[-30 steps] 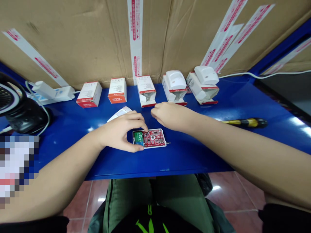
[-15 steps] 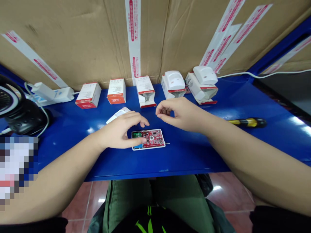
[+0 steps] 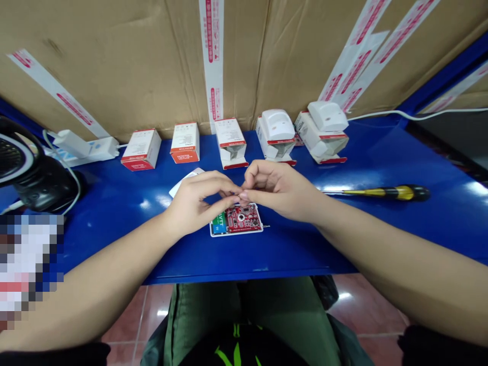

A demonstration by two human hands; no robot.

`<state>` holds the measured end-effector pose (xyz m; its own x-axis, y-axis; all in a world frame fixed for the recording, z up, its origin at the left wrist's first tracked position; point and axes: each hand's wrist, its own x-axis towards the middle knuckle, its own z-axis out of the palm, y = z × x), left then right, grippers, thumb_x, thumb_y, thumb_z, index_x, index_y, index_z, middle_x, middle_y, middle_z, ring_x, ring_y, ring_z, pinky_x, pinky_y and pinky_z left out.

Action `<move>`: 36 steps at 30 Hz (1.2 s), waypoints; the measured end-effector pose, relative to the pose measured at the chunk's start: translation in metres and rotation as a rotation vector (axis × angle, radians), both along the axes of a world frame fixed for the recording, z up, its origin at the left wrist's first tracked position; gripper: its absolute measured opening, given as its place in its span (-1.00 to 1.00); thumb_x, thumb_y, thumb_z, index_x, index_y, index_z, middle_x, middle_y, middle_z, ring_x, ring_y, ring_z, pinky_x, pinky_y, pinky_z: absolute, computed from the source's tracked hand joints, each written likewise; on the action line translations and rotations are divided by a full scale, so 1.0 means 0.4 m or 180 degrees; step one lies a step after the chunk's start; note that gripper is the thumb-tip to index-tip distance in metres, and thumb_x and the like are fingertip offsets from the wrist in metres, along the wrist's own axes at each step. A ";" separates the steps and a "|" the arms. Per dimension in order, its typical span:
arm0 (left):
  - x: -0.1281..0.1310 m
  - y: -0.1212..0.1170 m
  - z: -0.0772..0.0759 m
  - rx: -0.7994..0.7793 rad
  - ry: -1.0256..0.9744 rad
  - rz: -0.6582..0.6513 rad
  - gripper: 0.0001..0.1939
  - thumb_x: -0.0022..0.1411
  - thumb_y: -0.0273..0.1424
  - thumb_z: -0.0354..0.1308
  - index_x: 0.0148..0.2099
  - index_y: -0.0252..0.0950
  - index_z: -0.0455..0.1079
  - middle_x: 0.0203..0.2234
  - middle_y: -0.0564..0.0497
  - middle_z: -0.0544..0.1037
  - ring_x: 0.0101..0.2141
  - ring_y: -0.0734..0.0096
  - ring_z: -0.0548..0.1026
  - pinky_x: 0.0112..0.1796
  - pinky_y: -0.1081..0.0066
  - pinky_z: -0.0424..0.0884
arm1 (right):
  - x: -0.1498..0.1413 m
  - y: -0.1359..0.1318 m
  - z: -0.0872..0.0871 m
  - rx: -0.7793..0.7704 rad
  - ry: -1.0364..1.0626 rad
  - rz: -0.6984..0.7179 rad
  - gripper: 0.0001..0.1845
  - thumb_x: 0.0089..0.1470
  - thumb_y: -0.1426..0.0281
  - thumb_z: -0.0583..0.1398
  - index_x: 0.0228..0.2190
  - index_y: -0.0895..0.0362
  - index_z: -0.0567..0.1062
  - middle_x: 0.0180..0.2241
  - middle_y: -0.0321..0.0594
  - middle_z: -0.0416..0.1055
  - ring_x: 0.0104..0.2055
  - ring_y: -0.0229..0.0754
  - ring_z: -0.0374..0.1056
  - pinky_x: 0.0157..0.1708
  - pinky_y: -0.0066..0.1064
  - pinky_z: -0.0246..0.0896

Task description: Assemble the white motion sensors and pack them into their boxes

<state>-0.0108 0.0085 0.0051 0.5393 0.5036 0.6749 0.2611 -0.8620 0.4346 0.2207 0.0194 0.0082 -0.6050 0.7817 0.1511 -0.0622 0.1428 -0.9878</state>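
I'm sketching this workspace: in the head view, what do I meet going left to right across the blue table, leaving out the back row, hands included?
Black device, left hand, red circuit board, right hand, yellow-and-black screwdriver.

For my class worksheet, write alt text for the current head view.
A person's left hand and right hand meet at the fingertips by a red circuit board and battery on a blue table. Five boxes stand behind, two topped with white devices; a screwdriver lies on the right.
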 end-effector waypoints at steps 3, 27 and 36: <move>0.000 0.002 -0.002 0.0043 -0.0011 0.0092 -0.98 0.42 -0.47 0.37 -0.14 -0.28 0.59 -0.28 -0.02 0.73 -0.28 0.42 0.69 -0.22 0.43 0.63 | -0.005 -0.010 0.002 0.0244 -0.0147 -0.0151 -0.77 0.18 0.38 0.36 -0.35 0.06 0.38 -0.40 -0.33 0.52 -0.31 -0.25 0.52 -0.24 -0.36 0.45; 0.020 -0.012 0.002 -0.1028 -0.0016 0.0060 -0.81 0.40 -0.28 0.41 -0.26 -0.25 0.62 -0.43 0.02 0.66 -0.43 0.46 0.58 -0.39 0.46 0.50 | 0.043 -0.012 0.012 0.2046 -0.0881 -0.0136 -0.90 0.26 0.43 0.30 -0.35 0.08 0.60 -0.38 -0.28 0.63 -0.36 -0.25 0.49 -0.31 -0.42 0.36; 0.028 -0.017 0.005 -0.2110 -0.0501 -0.0008 -0.67 0.30 -0.13 0.48 -0.31 -0.30 0.63 -0.47 -0.02 0.63 -0.47 0.46 0.55 -0.45 0.48 0.51 | 0.032 -0.020 -0.002 0.3055 -0.0818 -0.0432 -0.85 0.36 0.52 0.23 -0.23 0.06 0.58 -0.29 -0.26 0.65 -0.28 -0.23 0.52 -0.25 -0.38 0.40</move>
<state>0.0002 0.0017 0.0070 0.4616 0.8367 0.2947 0.1497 -0.4009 0.9038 0.2334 0.0112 0.0072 -0.6226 0.4624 0.6314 0.2128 0.8764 -0.4320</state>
